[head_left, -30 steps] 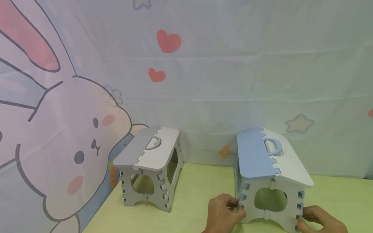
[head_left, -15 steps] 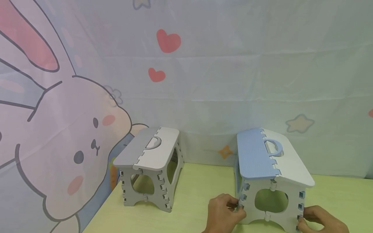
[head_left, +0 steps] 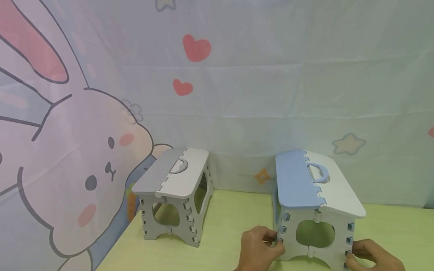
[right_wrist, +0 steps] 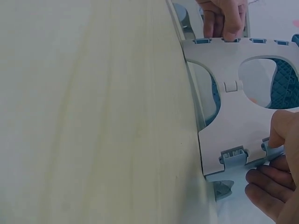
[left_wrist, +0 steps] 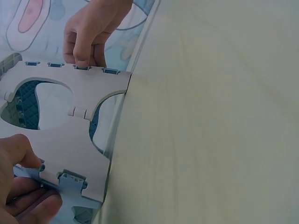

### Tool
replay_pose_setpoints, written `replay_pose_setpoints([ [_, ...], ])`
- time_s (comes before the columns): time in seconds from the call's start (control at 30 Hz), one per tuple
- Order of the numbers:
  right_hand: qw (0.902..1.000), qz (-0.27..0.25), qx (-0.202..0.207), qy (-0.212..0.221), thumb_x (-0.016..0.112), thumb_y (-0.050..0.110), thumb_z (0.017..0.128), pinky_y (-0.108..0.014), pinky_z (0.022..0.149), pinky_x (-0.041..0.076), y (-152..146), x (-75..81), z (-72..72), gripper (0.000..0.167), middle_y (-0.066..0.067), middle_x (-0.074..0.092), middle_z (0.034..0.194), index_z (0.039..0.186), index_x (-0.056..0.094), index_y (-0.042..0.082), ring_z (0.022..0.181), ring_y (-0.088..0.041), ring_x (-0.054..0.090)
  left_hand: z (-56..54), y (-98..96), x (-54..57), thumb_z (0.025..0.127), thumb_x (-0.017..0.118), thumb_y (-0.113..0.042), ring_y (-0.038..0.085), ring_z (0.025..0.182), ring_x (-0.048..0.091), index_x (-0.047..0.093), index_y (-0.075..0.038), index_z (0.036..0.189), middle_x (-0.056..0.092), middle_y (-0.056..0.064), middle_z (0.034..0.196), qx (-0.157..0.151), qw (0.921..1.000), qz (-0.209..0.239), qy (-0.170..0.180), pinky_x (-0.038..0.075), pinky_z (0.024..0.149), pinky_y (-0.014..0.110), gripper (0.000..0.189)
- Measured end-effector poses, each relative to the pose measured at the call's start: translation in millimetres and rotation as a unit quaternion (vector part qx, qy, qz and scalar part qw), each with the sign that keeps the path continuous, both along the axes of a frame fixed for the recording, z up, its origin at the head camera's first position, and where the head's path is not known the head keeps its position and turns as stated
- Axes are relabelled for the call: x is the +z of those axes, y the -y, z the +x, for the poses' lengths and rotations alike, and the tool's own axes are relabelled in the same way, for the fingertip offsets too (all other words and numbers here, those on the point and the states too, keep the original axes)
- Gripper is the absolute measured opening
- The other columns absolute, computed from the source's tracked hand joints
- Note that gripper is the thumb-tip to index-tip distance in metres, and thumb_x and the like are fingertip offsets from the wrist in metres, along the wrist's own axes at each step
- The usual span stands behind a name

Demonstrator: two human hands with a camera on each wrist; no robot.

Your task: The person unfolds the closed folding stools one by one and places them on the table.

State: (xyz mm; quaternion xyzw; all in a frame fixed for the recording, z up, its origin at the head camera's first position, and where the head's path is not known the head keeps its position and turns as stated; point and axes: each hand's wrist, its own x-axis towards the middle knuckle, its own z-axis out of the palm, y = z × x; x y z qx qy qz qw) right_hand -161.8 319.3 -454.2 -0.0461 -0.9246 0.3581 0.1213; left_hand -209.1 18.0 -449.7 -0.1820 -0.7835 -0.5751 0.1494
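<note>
A folding step stool (head_left: 295,180) in blue and white stands unfolded at the right of the head view, its top peaked along the middle hinge and a blue carry handle (head_left: 326,173) set in it. My left hand (head_left: 258,246) pinches the left edge of its near end panel (head_left: 289,244), low down, thumb in front and fingers behind. On the opposite edge of that panel, my right hand (head_left: 374,256) holds on the same way. Both wrist views show the panel's hinge tabs (left_wrist: 72,179) between thumb and fingers, and the oval cut-out.
To the left stands a second folding stool (head_left: 190,180), grey and white, unfolded with a flat top. Both are on a pale yellow-green table (head_left: 230,226). Behind them hangs a cloth backdrop (head_left: 244,94) printed with a rabbit, hearts and stars.
</note>
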Motion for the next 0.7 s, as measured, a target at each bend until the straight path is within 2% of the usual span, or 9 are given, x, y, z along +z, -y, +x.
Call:
replay_pose_setpoints([
  [0.17, 0.9978, -0.032, 0.015, 0.055, 0.08, 0.026, 0.097, -0.049, 0.081, 0.065, -7, -1.7, -6.8, 0.038, -0.016, 0.075, 0.112, 0.116, 0.068, -0.005, 0.101, -0.039, 0.074, 0.3, 5.0, 4.2, 0.079, 0.084, -0.001, -0.001, 0.067, 0.068, 0.082, -0.007, 0.083, 0.074, -0.005, 0.08, -0.007, 0.9998, -0.016, -0.004, 0.055, 0.062, 0.009, 0.008],
  [0.23, 0.9982, -0.025, 0.019, 0.051, 0.079, 0.024, 0.098, -0.046, 0.08, 0.066, -10, -4.4, -8.1, 0.036, -0.014, 0.075, 0.11, 0.117, 0.069, -0.005, 0.099, -0.036, 0.075, 0.5, 7.1, 7.1, 0.079, 0.086, -0.003, 0.0, 0.068, 0.068, 0.082, -0.007, 0.084, 0.075, -0.004, 0.081, -0.01, 0.9997, -0.023, 0.0, 0.055, 0.062, 0.01, 0.007],
  [0.37, 0.9967, -0.031, 0.036, 0.066, 0.072, 0.028, 0.104, -0.046, 0.084, 0.065, -16, -0.2, -8.8, 0.043, -0.016, 0.073, 0.116, 0.128, 0.065, -0.008, 0.104, -0.037, 0.073, -0.5, 10.3, 16.1, 0.081, 0.09, -0.011, 0.003, 0.071, 0.07, 0.084, -0.008, 0.089, 0.077, -0.004, 0.083, -0.022, 0.9992, -0.015, 0.03, 0.055, 0.065, 0.012, 0.011],
  [0.47, 0.9944, -0.053, 0.036, 0.084, 0.064, 0.034, 0.109, -0.051, 0.088, 0.063, -19, 12.5, -9.2, 0.052, -0.02, 0.071, 0.124, 0.138, 0.059, -0.009, 0.111, -0.042, 0.07, -1.5, 10.6, 26.4, 0.083, 0.091, -0.019, 0.008, 0.078, 0.073, 0.084, -0.008, 0.095, 0.078, -0.004, 0.088, -0.034, 0.9973, 0.024, 0.061, 0.058, 0.071, 0.017, 0.018],
  [0.5, 0.9946, -0.057, 0.033, 0.08, 0.061, 0.035, 0.11, -0.051, 0.088, 0.063, -19, 17.6, -9.5, 0.054, -0.022, 0.07, 0.126, 0.14, 0.057, -0.009, 0.111, -0.042, 0.07, -1.5, 10.3, 30.4, 0.084, 0.09, -0.021, 0.009, 0.081, 0.073, 0.084, -0.007, 0.098, 0.078, -0.004, 0.091, -0.038, 0.9957, 0.044, 0.072, 0.059, 0.074, 0.018, 0.02],
  [0.57, 0.9962, -0.065, 0.022, 0.054, 0.058, 0.035, 0.112, -0.045, 0.086, 0.064, -18, 27.1, -8.9, 0.054, -0.019, 0.071, 0.123, 0.142, 0.056, -0.009, 0.107, -0.032, 0.073, -1.5, 9.4, 38.6, 0.085, 0.09, -0.023, 0.009, 0.085, 0.074, 0.084, -0.008, 0.102, 0.078, -0.004, 0.095, -0.039, 0.9918, 0.086, 0.085, 0.06, 0.078, 0.021, 0.024],
  [0.63, 0.9964, -0.083, 0.016, 0.005, 0.057, 0.031, 0.112, -0.036, 0.081, 0.065, -16, 35.7, -8.0, 0.049, -0.007, 0.074, 0.117, 0.141, 0.055, -0.01, 0.1, -0.018, 0.074, -1.8, 8.3, 46.2, 0.086, 0.09, -0.023, 0.009, 0.087, 0.074, 0.084, -0.008, 0.105, 0.079, -0.004, 0.097, -0.036, 0.987, 0.128, 0.091, 0.061, 0.08, 0.022, 0.025],
  [0.7, 0.9929, -0.098, 0.02, -0.064, 0.057, 0.022, 0.113, -0.025, 0.077, 0.063, -14, 41.8, -6.5, 0.039, 0.007, 0.074, 0.111, 0.137, 0.057, -0.009, 0.093, -0.005, 0.072, -2.7, 7.1, 52.5, 0.086, 0.089, -0.022, 0.009, 0.087, 0.074, 0.084, -0.008, 0.106, 0.079, -0.004, 0.097, -0.03, 0.9827, 0.16, 0.087, 0.062, 0.08, 0.022, 0.025],
])
